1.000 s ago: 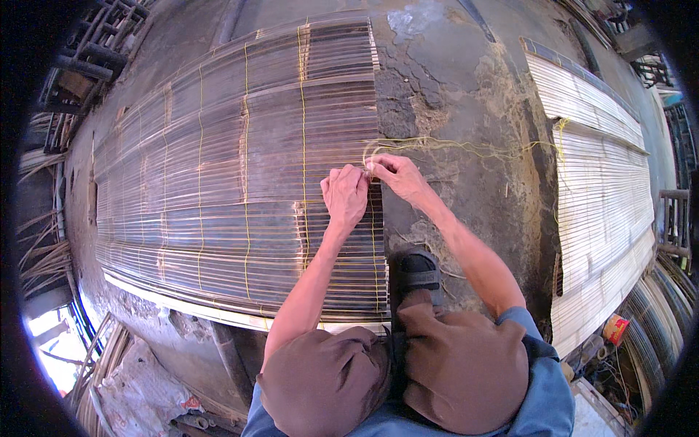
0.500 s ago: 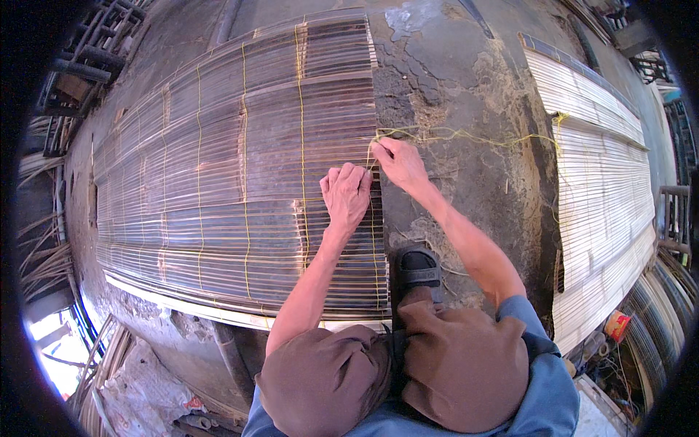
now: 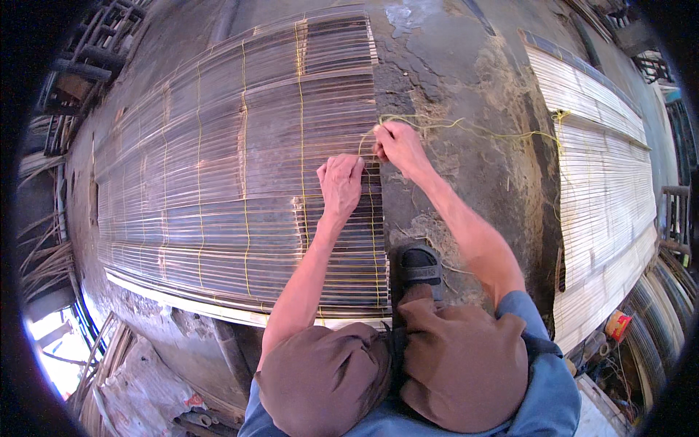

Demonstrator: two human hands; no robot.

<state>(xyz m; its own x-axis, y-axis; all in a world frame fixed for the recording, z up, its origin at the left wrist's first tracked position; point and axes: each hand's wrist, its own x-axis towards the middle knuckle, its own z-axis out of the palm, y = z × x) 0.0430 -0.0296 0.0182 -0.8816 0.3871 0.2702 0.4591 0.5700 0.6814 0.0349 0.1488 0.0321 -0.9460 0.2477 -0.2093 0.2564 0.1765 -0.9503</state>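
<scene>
Now the right hand (image 3: 402, 151) is pinching yellow cord (image 3: 502, 135) at the right edge of the left slatted blind (image 3: 271, 156); the left hand (image 3: 341, 186) is resting curled on it, exact grasp unclear.

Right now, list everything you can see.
Dark slatted mat: one, grey-brown, left and centre
Pale slatted mat: one, whitish, right
Cord: strand count unclear, yellow, centre to right
Poles: several, dark, upper left
Loose strips: many, brownish, left edge
Crumpled sack: one, whitish, lower left
Small container: one, red, lower right
Floor: one, grey, beneath
Sandal: one, dark, lower centre
Trousers: one pair, brown, lower centre
Shirt: one, blue, lower edge
Left hand: one, bare, over dark slatted mat
Right hand: one, bare, pinching cord
</scene>
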